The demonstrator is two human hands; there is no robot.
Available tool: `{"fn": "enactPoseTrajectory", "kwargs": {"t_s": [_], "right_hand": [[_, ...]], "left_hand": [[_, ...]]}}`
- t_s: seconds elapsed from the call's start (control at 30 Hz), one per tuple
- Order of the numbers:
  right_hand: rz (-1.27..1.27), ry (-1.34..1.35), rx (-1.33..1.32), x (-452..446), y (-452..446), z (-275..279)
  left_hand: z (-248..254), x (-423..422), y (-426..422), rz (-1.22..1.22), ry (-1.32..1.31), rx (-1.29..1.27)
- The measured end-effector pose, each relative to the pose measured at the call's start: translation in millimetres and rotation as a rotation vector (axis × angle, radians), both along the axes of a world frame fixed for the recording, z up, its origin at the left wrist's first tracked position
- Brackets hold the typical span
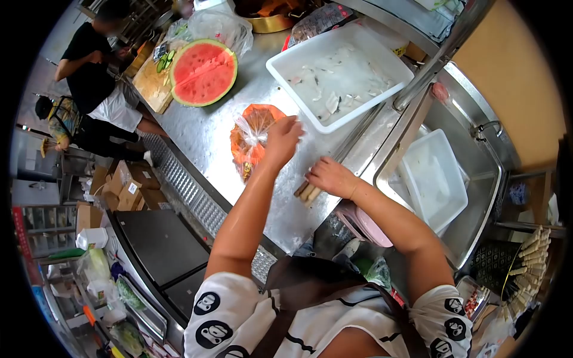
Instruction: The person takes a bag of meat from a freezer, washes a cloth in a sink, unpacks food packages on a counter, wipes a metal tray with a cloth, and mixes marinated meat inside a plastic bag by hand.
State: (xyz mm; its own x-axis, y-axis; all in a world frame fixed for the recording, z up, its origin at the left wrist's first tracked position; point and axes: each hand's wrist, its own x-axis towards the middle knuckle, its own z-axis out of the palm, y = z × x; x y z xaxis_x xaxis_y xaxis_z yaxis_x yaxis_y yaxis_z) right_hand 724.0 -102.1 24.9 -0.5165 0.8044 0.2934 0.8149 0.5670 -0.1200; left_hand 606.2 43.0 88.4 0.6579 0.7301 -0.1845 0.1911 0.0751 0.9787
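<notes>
My left hand [285,138] hovers at the right side of an orange plastic bag [246,149] covered by clear plastic gathered at its middle, with brownish contents showing. Its fingers are bent and smeared by motion, so I cannot make out whether anything is between them. Closer to the table's front corner, my right hand [332,178] has its fingers curled down over the ends of short brown and tan wooden sticks [308,192]. The lower parts of the sticks show below the fingers. Both hands are over the steel table [200,140].
A halved watermelon [203,73] and a wooden board [154,86] with cut green pieces lie far left. A white tub [286,92] of cloudy water stands far right. The sink [486,206] holds another white tub [439,179]. Two people [89,71] stand beyond the table.
</notes>
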Motion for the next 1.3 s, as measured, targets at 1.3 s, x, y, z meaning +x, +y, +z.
{"fn": "enactPoseTrajectory", "kwargs": {"t_s": [1.3], "right_hand": [[-0.368, 0.625, -0.295, -136.7, 74.2, 46.5]], "left_hand": [[-58.3, -156.4, -69.1, 0.415, 0.076, 0.074]]}}
